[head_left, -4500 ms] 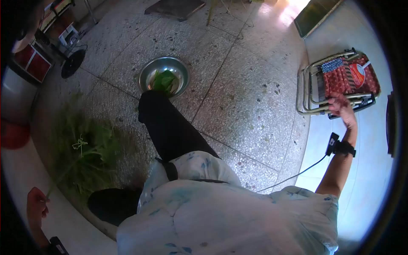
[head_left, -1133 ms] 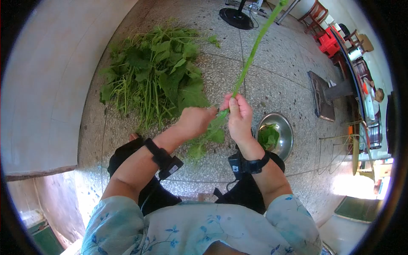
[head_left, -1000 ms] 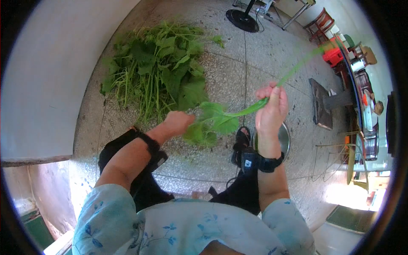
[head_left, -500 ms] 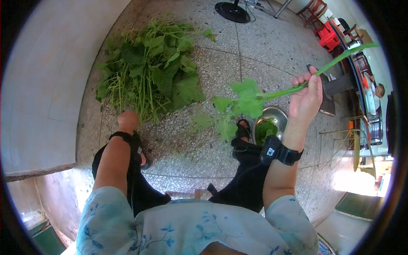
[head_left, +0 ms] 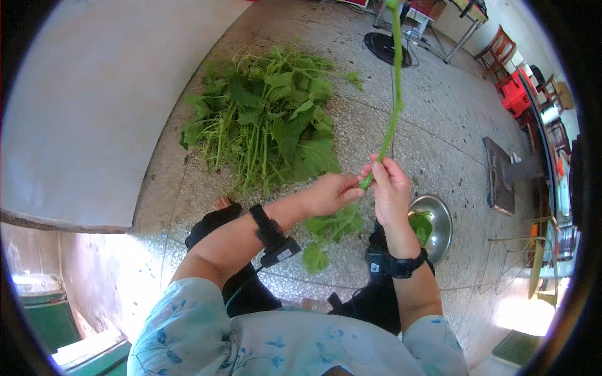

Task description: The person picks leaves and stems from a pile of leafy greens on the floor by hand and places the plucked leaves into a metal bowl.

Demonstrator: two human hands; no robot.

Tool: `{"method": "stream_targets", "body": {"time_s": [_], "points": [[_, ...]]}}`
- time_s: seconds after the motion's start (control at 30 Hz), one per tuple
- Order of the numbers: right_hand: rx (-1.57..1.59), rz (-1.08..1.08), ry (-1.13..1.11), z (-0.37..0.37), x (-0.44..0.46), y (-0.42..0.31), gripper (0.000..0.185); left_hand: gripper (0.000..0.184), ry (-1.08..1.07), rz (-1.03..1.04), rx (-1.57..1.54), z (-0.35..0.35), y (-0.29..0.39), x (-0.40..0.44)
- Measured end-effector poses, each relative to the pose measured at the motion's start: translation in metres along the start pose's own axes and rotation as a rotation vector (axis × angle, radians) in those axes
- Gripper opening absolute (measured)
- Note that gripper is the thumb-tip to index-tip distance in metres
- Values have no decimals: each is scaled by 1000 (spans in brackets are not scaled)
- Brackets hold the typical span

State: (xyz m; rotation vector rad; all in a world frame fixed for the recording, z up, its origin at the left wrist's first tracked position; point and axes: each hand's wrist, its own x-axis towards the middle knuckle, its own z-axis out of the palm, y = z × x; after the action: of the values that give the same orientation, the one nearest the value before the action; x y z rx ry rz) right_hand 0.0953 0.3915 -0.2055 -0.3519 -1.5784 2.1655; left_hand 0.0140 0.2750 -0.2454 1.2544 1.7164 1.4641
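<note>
- Green stalk [head_left: 397, 94], pinched by your right hand [head_left: 392, 191] and, lower, your left hand [head_left: 331, 193]
- Speckled terrazzo floor [head_left: 433, 156] beneath, bearing leafy greens [head_left: 269, 119]
- Red stool [head_left: 515, 99] farther off

Single head-worn view. We look forward and down from above the bare left hand [head_left: 331, 195] and right hand [head_left: 392, 191], both near the lens; wide, dark-cornered field, reaching past the right hand across speckled grey stone floor [head_left: 433, 163] to a brown wooden chair [head_left: 501, 47].

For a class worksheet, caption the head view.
Right hand holds a green stem, left hand at its lower part; leaf pile and bowl nearby.
</note>
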Motion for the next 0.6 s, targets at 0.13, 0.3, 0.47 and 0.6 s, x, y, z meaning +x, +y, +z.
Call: {"method": "stream_targets", "body": {"time_s": [0.13,0.3,0.47,0.6], "points": [[-220,16,73,-10,6,10,17,23,-38,-39,184,-11,-5,-3],[-505,-164,-66,-2,4,19,16,19,-98,-7,429,-28,0,-10],[-618,-221,-146,7,6,25,17,19,-95,12,521,-49,15,-20],[-864,-382,-14,-11,24,27,17,20,6,-66,685,-93,29,-33]]}}
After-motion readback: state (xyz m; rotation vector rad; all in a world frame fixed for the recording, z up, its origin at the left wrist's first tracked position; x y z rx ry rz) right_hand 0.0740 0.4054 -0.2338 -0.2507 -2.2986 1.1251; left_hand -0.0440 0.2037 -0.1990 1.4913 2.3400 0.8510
